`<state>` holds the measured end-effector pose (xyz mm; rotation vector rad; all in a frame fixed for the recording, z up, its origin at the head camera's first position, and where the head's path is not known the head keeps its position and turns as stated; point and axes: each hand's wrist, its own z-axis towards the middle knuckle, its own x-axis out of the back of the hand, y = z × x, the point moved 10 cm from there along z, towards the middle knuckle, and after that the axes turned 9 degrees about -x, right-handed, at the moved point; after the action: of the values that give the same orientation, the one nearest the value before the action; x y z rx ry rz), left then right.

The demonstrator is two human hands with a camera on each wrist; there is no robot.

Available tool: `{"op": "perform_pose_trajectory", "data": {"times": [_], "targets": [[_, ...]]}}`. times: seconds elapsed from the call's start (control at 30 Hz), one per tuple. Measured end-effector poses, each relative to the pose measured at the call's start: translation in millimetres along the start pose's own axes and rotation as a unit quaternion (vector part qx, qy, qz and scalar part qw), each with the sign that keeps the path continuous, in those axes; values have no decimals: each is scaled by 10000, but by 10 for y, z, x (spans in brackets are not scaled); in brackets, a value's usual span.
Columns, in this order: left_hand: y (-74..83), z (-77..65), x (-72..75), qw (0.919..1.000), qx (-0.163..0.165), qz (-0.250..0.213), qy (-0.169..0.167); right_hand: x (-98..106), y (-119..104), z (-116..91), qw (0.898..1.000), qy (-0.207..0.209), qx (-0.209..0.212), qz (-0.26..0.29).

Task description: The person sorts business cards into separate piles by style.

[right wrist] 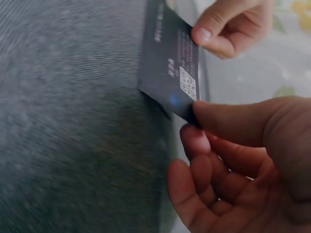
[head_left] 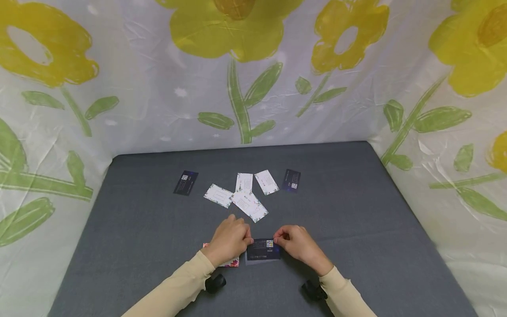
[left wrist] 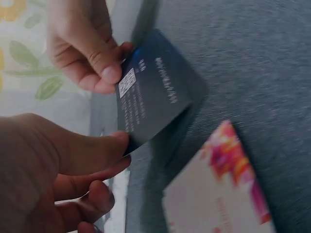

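Observation:
Both hands hold a dark business card [head_left: 259, 250] with white print and a QR code near the front of the table. My left hand [head_left: 229, 237] pinches one far corner between thumb and finger, and my right hand [head_left: 299, 244] pinches the other. The card is tilted, its far edge raised, as the dark card [left wrist: 155, 92] in the left wrist view shows. A greyish strip shows along its near edge in the head view. Partly hidden beneath my left wrist lies a white card with red and orange flowers [left wrist: 214, 184].
Farther back, several white cards with floral edges lie loosely together, the nearest white card [head_left: 249, 204] overlapping others. One dark card [head_left: 185, 183] lies to their left, another dark card [head_left: 292, 180] to their right. A grey cloth [head_left: 356, 211] covers the table; a flowered curtain [head_left: 150, 88] hangs behind.

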<state>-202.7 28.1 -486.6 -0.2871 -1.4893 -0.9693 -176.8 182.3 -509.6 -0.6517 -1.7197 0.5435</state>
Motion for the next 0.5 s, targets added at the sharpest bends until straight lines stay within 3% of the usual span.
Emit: {"op": "perform_pose_trajectory", "data": {"times": [0.23,0.5], "targets": [[11,-21,-84,9980,-77,610,161,-3,-143,-31,9937,634,356,-854],[43,-36,-110,9944,-177,1013,248,-25,-239,-99,9847,985,615,-1299]]}}
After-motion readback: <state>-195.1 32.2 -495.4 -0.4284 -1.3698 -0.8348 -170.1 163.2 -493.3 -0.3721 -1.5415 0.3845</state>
